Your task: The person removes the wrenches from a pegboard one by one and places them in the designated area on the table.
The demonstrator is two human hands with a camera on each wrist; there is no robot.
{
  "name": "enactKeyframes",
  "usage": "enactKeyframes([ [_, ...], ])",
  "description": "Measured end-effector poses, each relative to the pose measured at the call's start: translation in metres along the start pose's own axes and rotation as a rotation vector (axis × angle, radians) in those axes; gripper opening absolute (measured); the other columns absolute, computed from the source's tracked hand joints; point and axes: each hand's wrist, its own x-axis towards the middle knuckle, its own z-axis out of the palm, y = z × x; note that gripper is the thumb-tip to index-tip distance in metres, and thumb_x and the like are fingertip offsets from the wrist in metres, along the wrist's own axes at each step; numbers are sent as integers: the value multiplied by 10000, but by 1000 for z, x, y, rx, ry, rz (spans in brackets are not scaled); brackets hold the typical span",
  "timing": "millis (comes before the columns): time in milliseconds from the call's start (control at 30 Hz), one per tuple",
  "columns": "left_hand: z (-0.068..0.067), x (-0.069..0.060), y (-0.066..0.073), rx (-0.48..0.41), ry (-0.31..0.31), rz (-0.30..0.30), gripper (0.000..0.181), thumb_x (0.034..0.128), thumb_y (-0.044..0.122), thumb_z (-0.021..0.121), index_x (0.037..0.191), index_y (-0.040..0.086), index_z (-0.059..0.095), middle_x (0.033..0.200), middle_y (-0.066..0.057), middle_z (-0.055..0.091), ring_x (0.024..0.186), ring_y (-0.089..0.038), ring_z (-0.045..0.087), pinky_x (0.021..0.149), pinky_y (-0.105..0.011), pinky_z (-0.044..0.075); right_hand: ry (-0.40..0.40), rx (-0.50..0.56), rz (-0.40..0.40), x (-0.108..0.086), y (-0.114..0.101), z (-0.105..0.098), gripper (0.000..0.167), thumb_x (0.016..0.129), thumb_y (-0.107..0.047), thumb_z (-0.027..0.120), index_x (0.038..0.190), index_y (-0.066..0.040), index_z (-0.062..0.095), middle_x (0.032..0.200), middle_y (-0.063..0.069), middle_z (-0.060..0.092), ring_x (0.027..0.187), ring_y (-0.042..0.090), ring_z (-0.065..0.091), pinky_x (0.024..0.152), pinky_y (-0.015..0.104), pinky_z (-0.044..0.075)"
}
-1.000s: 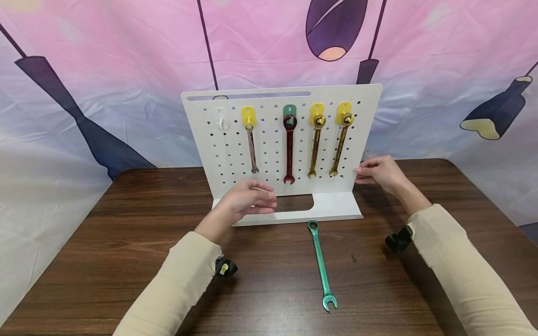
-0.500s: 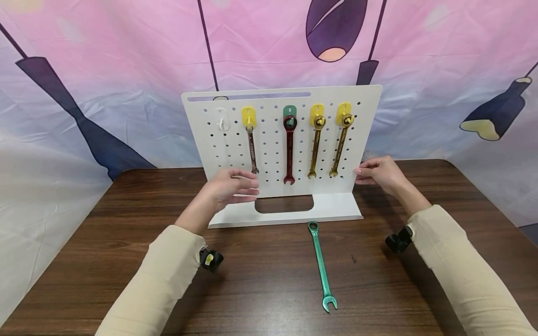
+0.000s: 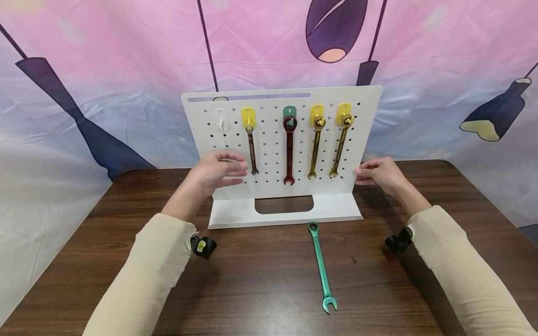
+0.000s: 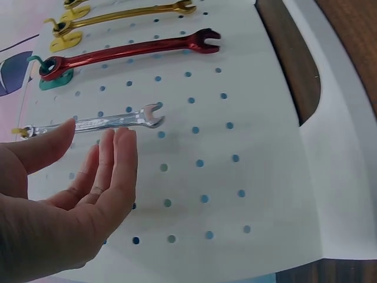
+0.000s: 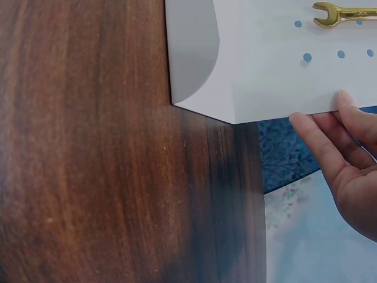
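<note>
The white pegboard (image 3: 271,158) stands upright on its flanged base; the right hand (image 3: 380,173) pinches its right edge, thumb on the front face, wrist angled inward. The left hand (image 3: 215,172) grips nothing: fingers extended and slightly bent, thumb held apart, before the board's lower left portion. Near its fingertips hangs the silver wrench (image 3: 252,151), bright and slender, on a yellow hook (image 3: 249,114). Between the 2 hands, farther right, hang 1 glossy red wrench (image 3: 289,149) on a green hook (image 3: 289,110) and 2 gold wrenches (image 3: 315,151) on yellow hooks. The board's face is smooth, perforated with round holes. Nearer the person than the right-hand grip, and left of it, a metallic green wrench (image 3: 321,266) lies flat on the brown wood-grain table (image 3: 252,284), ring end toward the board. Beige sleeves (image 3: 134,275) cover both forearms. Behind, a wrinkled pink-and-blue cloth (image 3: 126,70) bears printed lamp shapes.
</note>
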Motion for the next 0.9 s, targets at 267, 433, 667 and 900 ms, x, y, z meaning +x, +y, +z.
enactKeyframes([
  [267,2,8,12,-34,34,53,306,904,-10,523,1194,-62,441,1080,-106,485,1091,-306,494,937,-358,479,4,23,-18,2,3,0,270,899,14,540,1068,221,504,883,85,607,763,200,656,819,410,538],
  [433,2,13,13,-58,32,86,293,893,-37,526,1177,-55,456,1047,-89,481,1047,-274,514,955,-352,465,7,34,-30,4,5,0,266,891,28,546,1060,230,504,879,89,601,757,193,652,802,399,547],
  [667,7,17,14,-81,42,89,310,887,-35,541,1187,-52,464,1064,-79,479,1046,-230,513,952,-323,466,11,51,-34,3,5,0,209,884,38,551,1016,200,549,884,110,605,747,197,652,801,408,545],
  [900,12,19,15,-78,42,82,349,885,-29,551,1210,-69,432,1080,-105,481,1071,-251,511,941,-294,472,8,46,-26,3,4,1,264,890,29,547,1058,229,504,865,81,609,756,204,653,832,440,525],
])
